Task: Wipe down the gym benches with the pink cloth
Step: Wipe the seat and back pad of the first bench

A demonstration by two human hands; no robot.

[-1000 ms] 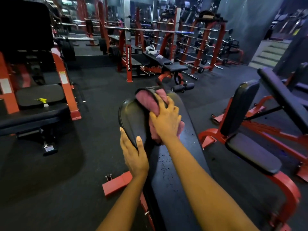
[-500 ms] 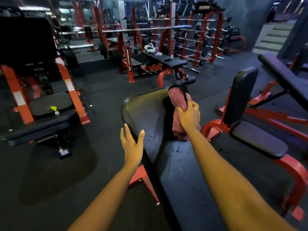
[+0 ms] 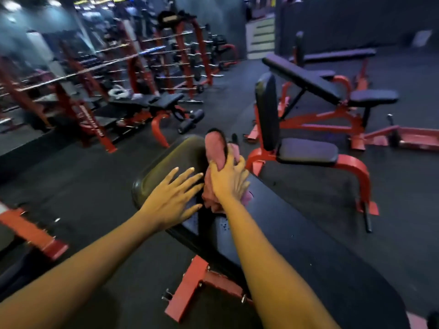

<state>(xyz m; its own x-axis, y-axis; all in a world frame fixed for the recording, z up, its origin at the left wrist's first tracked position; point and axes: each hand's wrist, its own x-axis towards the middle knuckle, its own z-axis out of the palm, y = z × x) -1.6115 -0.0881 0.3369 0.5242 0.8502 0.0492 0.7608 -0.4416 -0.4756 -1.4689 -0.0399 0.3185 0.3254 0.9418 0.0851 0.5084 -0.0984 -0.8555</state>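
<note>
A black padded gym bench [image 3: 297, 238] on a red frame runs from the lower right up to the middle of the head view. My right hand [image 3: 226, 179] presses the pink cloth [image 3: 215, 148] down where the bench's long pad meets its raised end pad [image 3: 173, 155]. The cloth is bunched under my palm and sticks out past my fingers. My left hand [image 3: 172, 200] lies flat, fingers spread, on the near left edge of the end pad, right beside the cloth. Small dark specks dot the pad below the cloth.
A red-framed seat with an upright black back pad [image 3: 268, 110] stands just right of my bench. Behind it is an inclined bench [image 3: 306, 79]. Another flat bench [image 3: 154, 103] and barbell racks [image 3: 185, 55] stand at the back left. The floor is dark rubber.
My left hand moved from hovering beside the bench onto the end pad. My right hand stays on the cloth at the pad's far end. The view swung to the right.
</note>
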